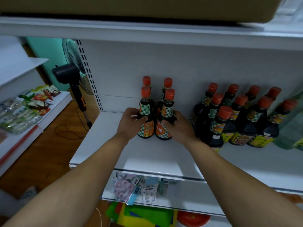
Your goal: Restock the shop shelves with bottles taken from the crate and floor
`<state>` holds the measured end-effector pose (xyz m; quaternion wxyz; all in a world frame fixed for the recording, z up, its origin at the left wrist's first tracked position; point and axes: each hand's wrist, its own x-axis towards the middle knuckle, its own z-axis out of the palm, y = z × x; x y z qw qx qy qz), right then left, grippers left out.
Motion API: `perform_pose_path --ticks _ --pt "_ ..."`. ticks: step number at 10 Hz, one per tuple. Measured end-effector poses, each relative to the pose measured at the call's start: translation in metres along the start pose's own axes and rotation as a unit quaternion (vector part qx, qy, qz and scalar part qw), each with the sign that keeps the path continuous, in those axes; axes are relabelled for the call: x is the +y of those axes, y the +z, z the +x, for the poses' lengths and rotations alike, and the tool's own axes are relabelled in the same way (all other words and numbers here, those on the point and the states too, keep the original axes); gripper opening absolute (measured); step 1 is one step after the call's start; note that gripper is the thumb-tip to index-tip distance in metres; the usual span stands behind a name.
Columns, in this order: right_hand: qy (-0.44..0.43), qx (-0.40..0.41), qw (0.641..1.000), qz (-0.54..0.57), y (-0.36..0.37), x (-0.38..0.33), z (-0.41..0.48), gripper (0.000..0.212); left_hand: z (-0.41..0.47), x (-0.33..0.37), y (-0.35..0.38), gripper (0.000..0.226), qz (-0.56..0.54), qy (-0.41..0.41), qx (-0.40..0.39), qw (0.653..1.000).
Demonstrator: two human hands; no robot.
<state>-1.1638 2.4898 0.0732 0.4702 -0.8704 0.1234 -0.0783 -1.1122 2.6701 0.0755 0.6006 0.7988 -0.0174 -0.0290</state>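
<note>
Seating two bottles on the shelf [147, 156]
My left hand [130, 119] grips the left bottle [146, 128], my right hand [177, 124] grips the right bottle [163, 130], side by side between them; I'd slide both squarely against the back pair [168, 82], labels forward.

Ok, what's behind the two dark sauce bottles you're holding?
Two more orange-capped dark sauce bottles stand right behind them. Only their caps and necks show; the front pair covers their bodies and labels.
</note>
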Motion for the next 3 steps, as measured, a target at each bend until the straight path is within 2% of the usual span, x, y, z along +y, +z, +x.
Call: perform_pose_path --ticks 1,3 --pt "-0.012 0.010 1.000 0.016 -0.002 0.002 -0.004 0.048 -0.007 0.004 0.005 0.040 0.000 -0.007 0.023 1.000" --pt "-0.022 0.038 0.998 0.042 -0.011 -0.004 -0.021 0.046 -0.028 0.014 0.011 0.034 0.002 -0.007 0.092 0.996"
